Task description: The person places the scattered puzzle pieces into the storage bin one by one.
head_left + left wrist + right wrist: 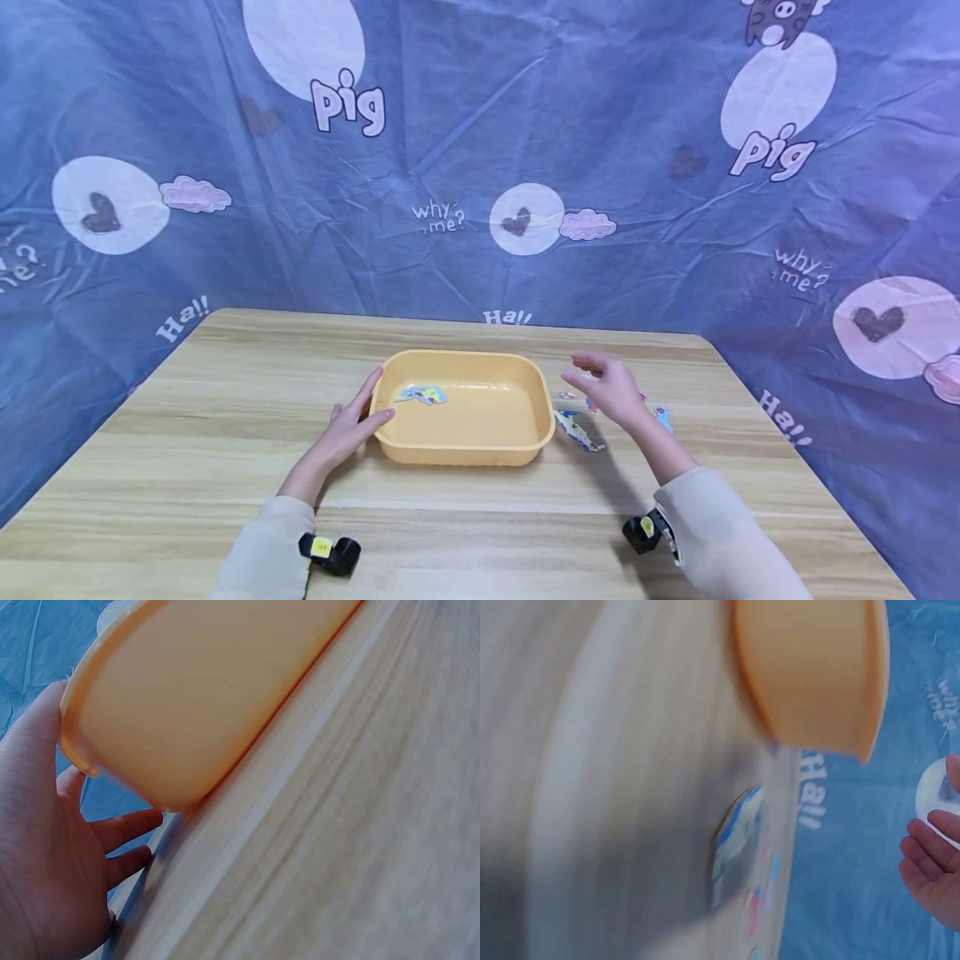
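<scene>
A pale yellow plastic tray [463, 455] rests on the table, with a flat blue-and-yellow cutout piece [422, 395] lying inside at its left. My left hand [347, 433] holds the left end of the tray, thumb over the rim and the other fingers along the outer wall. Raised over the table right of the tray is my right hand [613, 392], its fingers loosely bent and nothing between them. Under that hand, by the tray's right end, lies a larger flat piece [579, 432] with a blue edge; the right wrist view shows this piece [736, 844] in shadow.
Several smaller colourful cutouts, among them a light blue one [663, 418], lie on the wooden table [480, 525] past the right hand, partly hidden by it. A blue printed cloth [450, 150] hangs behind the table and along its sides.
</scene>
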{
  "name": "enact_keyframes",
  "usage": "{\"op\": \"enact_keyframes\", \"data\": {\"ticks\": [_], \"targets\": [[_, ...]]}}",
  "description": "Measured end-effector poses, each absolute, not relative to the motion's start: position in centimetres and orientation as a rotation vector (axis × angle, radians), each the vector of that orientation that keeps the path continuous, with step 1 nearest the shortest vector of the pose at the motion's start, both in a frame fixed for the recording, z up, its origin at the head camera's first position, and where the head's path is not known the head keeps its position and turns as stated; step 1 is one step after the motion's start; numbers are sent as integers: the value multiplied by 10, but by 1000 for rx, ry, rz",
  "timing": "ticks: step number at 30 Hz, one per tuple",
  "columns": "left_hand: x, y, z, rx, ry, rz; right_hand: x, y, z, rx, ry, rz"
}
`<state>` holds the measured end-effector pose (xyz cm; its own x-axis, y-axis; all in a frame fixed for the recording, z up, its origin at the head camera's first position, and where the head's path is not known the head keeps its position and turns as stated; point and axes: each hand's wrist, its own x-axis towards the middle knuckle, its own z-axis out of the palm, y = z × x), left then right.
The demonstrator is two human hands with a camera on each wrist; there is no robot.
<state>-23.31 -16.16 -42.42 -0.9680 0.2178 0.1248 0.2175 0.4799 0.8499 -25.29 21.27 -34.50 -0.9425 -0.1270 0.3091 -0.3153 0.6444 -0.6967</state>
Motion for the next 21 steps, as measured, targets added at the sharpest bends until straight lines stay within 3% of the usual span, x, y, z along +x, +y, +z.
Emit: {"op": "enact_keyframes", "data": {"ticks": [21], "targets": [[-232,-162,-425,408,2681,1567,-249,262,-383,273,-2780,1038]]}}
